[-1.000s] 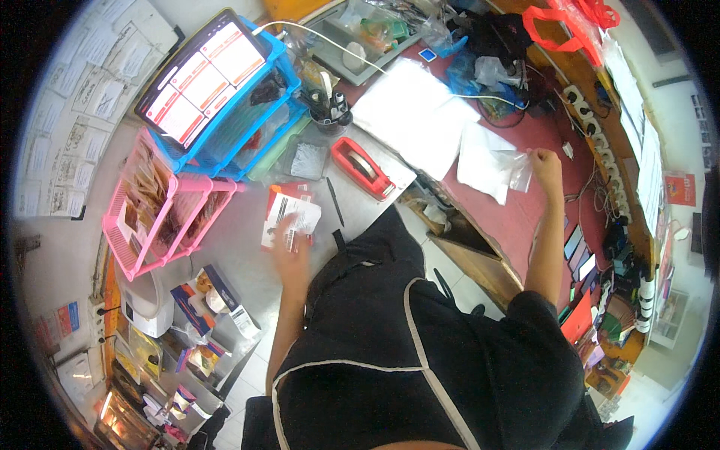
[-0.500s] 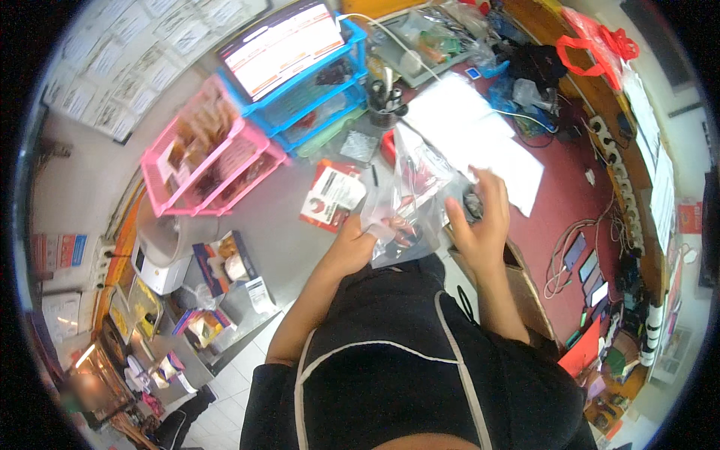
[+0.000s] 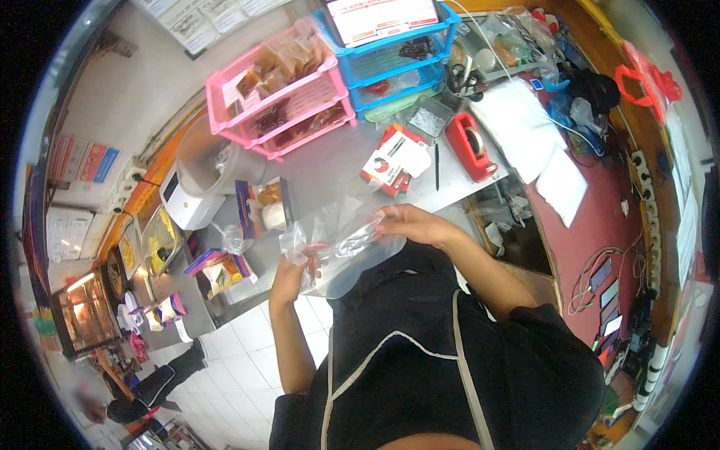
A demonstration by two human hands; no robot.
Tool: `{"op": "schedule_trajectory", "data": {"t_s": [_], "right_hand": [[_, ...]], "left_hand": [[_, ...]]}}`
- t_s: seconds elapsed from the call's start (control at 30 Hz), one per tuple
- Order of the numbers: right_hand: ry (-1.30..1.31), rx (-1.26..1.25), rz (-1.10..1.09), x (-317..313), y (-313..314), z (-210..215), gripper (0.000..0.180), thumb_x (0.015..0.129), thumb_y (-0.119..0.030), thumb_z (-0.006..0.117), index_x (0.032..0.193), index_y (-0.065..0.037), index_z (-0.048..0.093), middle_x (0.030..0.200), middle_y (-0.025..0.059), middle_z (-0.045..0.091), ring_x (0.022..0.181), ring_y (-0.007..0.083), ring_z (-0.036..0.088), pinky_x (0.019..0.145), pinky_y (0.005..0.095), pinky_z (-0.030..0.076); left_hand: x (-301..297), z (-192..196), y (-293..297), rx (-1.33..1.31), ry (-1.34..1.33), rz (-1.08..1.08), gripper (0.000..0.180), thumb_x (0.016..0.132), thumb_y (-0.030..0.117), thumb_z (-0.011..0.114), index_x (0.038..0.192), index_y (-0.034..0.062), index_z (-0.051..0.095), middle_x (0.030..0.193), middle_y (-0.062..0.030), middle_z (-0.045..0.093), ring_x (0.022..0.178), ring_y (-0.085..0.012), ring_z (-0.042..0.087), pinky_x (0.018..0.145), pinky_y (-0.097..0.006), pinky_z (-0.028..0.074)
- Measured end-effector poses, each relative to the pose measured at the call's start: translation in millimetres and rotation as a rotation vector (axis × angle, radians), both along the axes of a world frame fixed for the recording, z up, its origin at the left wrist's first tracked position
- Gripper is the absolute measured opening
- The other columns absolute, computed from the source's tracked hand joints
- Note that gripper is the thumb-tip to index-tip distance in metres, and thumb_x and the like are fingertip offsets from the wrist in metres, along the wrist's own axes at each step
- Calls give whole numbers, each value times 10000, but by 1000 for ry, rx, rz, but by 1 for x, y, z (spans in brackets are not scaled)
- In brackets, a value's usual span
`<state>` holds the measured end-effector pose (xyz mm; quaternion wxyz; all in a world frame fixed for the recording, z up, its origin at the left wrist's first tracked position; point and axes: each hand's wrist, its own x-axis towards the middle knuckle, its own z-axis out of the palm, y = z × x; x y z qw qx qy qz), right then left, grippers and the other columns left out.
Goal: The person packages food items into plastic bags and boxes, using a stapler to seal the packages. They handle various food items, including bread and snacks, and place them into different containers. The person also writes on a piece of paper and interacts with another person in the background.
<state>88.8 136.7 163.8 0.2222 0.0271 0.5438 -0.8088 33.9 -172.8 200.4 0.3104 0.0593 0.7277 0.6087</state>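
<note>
Holding clear bag, hands apart

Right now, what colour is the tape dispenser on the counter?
The tape dispenser is red; the head view shows it best.

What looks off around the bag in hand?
Nothing visibly spilled or damaged; the clear bag is just wrinkled. Slightly untidy: red-and-white cards overlap at uneven angles on the counter, and the smaller white stack sits skewed against the larger white stack.
</note>
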Motion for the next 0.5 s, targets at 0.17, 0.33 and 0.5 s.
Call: {"op": "schedule_trajectory", "data": {"t_s": [0.17, 0.33, 0.5], "right_hand": [[134, 353, 111, -19, -30, -2, 298, 920, -245, 713, 1043, 25, 687, 886, 56, 686, 847, 104, 601, 780, 285, 487], [203, 429, 83, -15, -56, 3, 279, 919, -269, 706, 927, 10, 688, 695, 42, 587, 696, 100, 511, 642, 317, 443], [305, 260, 80, 3, -101, -3, 294, 875, -256, 752, 956, 7, 646, 766, 82, 605, 767, 95, 538, 699, 292, 456]], "left_hand": [[14, -19, -58, 36, -14, 191, 387, 872, 106, 630, 1222, -49, 576, 891, -116, 634, 787, -198, 602, 792, -375, 517], [44, 5, -17, -673, 817, 493, 507, 863, 143, 736, 1292, -24, 527, 1114, -156, 595, 1038, -262, 576, 935, -392, 462], [64, -5, 34, -37, 127, 297, 302, 947, 163, 688, 1164, -31, 609, 971, -87, 684, 885, -147, 633, 839, -282, 497]]}}
